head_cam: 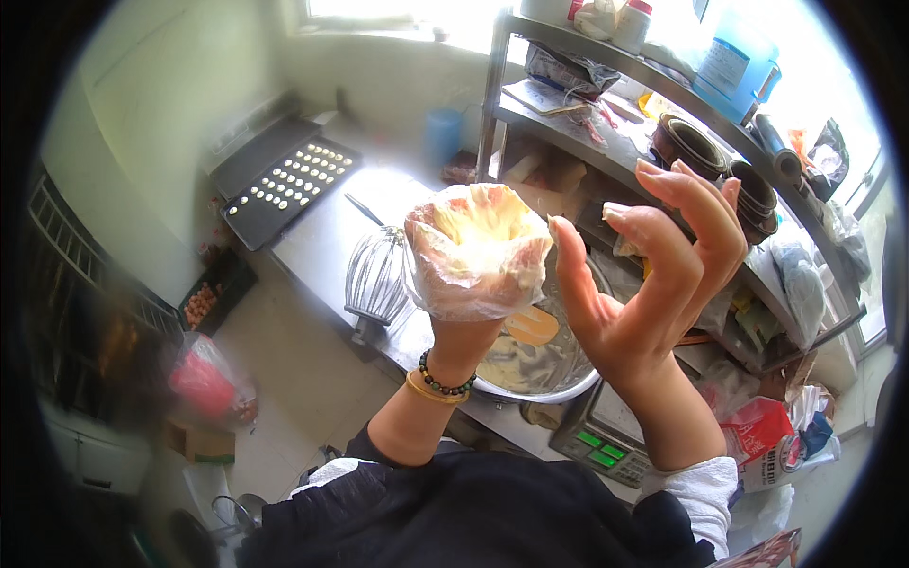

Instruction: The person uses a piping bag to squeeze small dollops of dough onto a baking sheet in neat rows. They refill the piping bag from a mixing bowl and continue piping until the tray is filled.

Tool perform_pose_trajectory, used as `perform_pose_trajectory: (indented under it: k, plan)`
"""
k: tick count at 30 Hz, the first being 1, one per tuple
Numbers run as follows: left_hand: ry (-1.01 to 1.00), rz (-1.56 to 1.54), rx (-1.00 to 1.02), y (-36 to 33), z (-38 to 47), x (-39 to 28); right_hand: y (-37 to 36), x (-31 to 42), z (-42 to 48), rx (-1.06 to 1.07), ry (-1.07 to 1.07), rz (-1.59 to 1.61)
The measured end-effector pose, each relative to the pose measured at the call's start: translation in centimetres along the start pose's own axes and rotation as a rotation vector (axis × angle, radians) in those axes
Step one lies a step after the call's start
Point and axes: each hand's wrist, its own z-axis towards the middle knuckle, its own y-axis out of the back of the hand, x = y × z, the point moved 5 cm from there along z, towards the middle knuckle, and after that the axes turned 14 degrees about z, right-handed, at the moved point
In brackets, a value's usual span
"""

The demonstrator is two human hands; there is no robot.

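Note:
In front of my chest, my left hand holds a clear plastic piping bag whose top is folded down over the fingers. Pale yellow batter or cream fills the bag's mouth and smears its sides. To the right, my right hand is raised with fingers apart and bent, holding nothing; its thumb tip is close to the bag's edge, and I cannot tell if they touch. Beneath both hands stands a metal mixing bowl, its inside coated with pale batter. An orange scraper lies in it.
A wire whisk attachment rests on the steel table. A dark baking tray with rows of piped dots sits at the far left. Near me is a digital scale. Metal shelving with tins borders the right.

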Motion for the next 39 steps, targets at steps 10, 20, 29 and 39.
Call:
perform_pose_trajectory:
  k: [10, 20, 29, 39]
  plan:
    - [0.059, 0.036, -0.175, 0.6, 2.4, 1.1, -5.6, 2.0, 1.8, 0.034, 0.152, -0.068]
    - [0.092, 0.234, -0.221, 0.0, 2.4, 2.4, -8.7, 3.2, 2.3, 0.287, 0.261, -0.082]
    - [0.184, -0.082, -0.073, -2.7, 1.6, 2.3, -3.2, 1.5, 1.9, 0.567, 0.028, 0.015]
    - [0.441, -0.769, 0.338, -5.9, 3.1, 0.7, -4.9, -6.6, -18.5, 0.154, -2.000, 1.633]
